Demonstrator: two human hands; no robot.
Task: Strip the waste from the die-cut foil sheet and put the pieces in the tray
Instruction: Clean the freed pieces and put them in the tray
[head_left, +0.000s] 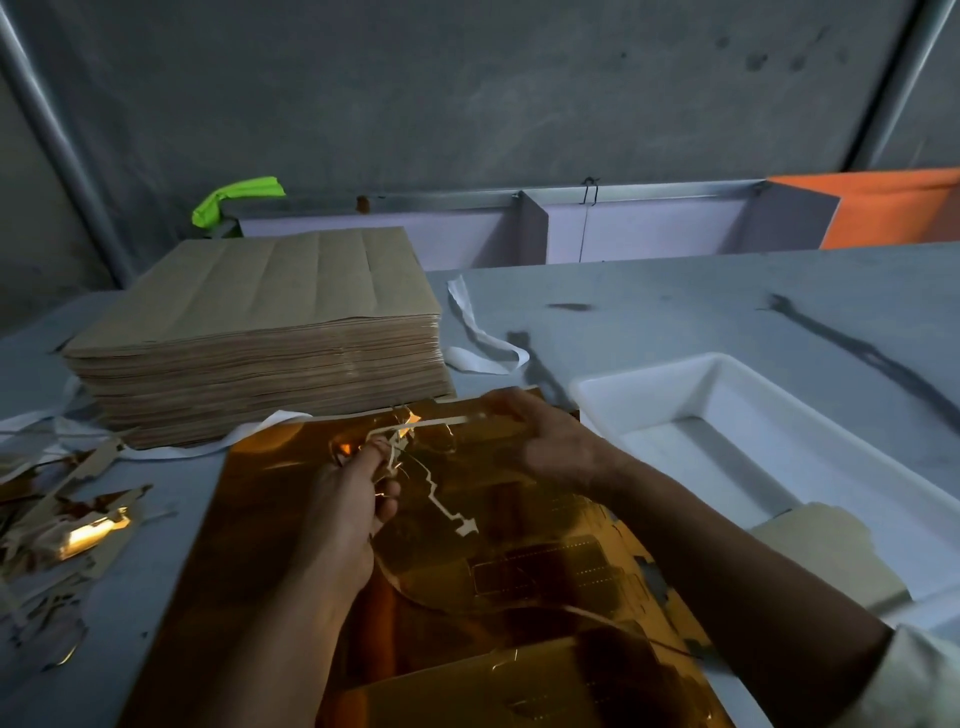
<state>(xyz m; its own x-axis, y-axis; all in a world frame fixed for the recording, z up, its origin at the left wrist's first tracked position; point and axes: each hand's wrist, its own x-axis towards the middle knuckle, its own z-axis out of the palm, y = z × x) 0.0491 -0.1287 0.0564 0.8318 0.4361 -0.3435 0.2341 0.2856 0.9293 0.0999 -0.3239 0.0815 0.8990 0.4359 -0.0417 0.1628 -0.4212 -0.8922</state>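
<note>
I see the gold sheet (270, 519) lying flat on the table (675, 301) in the near middle, with the white tray (649, 374) just beside it on the right and a brown piece (831, 561) at the tray's near end. My left hand (348, 499) pinches a thin waste strip (395, 452) lifted off the sheet's far part, while my right hand (545, 441) holds the far edge, fingers curled over it. A brown stack (260, 338) stands far left, and scraps (67, 519) lie on the left.
</note>
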